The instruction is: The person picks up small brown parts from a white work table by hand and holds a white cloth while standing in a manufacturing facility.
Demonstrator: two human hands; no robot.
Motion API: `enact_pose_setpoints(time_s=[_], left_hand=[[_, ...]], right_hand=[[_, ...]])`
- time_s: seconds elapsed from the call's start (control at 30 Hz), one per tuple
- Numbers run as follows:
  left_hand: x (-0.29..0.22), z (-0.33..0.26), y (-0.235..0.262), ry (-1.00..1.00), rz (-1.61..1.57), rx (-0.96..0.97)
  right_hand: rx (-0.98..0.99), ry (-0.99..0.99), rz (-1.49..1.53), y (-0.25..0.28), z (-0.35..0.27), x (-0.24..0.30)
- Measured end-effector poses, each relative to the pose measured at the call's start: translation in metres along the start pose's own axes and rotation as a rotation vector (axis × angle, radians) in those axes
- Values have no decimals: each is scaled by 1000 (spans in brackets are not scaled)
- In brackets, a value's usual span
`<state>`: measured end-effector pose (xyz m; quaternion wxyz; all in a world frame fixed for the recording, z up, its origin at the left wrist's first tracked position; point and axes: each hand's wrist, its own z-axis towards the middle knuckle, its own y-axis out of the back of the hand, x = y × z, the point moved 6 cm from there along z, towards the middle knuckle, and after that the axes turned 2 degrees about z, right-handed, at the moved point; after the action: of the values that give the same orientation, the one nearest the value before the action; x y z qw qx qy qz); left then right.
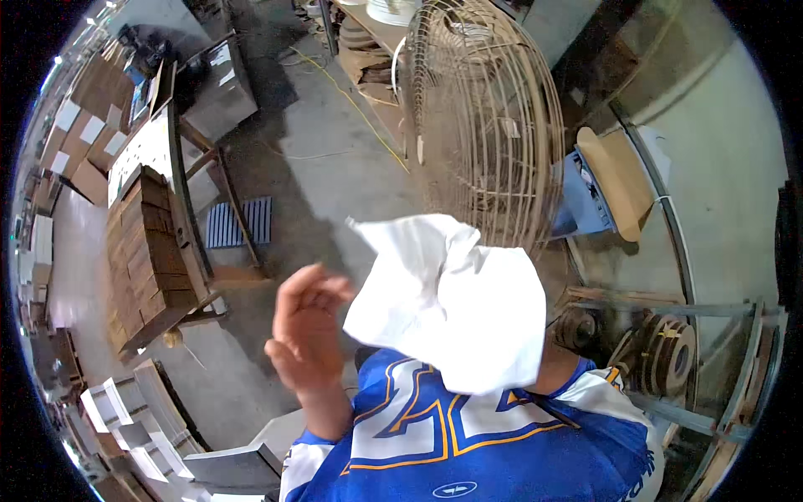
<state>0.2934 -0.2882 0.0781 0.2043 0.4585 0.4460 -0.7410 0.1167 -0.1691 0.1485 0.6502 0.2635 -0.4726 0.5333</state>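
Left hand (pixel 309 335) raised, fingers (pixel 303 289) loosely curled and blurred, right arm (pixel 559 371) partly visible, right hand hidden

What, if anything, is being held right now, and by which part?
A white sheet, apparently in the right hand, which it hides, so the gripped part cannot be told. The left hand holds nothing visible.

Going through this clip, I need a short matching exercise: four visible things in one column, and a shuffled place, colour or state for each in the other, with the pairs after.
Column one
1. left hand
2. white sheet
3. cord
4. wire cage

Column two
A. yellow, lying along the floor
B. large and rounded, with many curved bars
C. raised, fingers partly curled
D. creased, partly covering the blue shirt

Pairs: 1-C, 2-D, 3-A, 4-B
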Motion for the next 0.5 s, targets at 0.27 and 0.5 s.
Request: enact_pose_setpoints(time_s=[0.27,0.5], left_hand=[[1,14,-44,225,-111,98],[3,8,-58,219,-116,-44]], right_hand=[[-161,-467,352,17,-24,-65],[-22,-192,-105,40,-23,-57]])
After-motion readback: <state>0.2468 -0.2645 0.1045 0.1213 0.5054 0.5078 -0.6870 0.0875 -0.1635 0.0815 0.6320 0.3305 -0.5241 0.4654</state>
